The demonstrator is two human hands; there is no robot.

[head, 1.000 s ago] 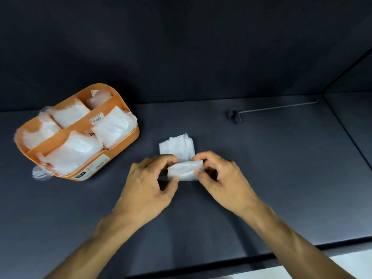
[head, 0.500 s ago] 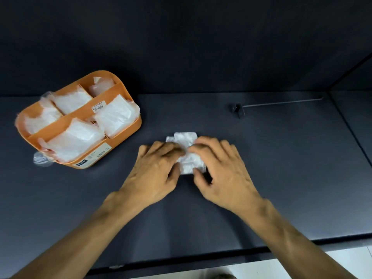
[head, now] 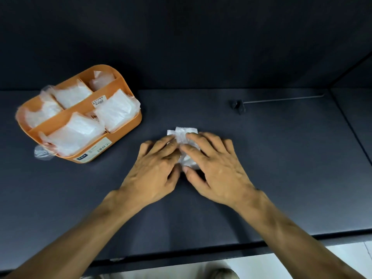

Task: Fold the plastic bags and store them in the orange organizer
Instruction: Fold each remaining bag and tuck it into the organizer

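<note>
A dark grey table [head: 281, 178] stands before a dark back wall [head: 181, 37]. At its far right lies a thin metal rod [head: 281, 99] with a small black bracket [head: 238, 106] at its left end.

Two printed labels sit on the orange plastic organizer [head: 122, 125]: a white sticker [head: 98, 102] on its middle divider and a cream label [head: 94, 151] on its front wall; neither print is legible.
</note>
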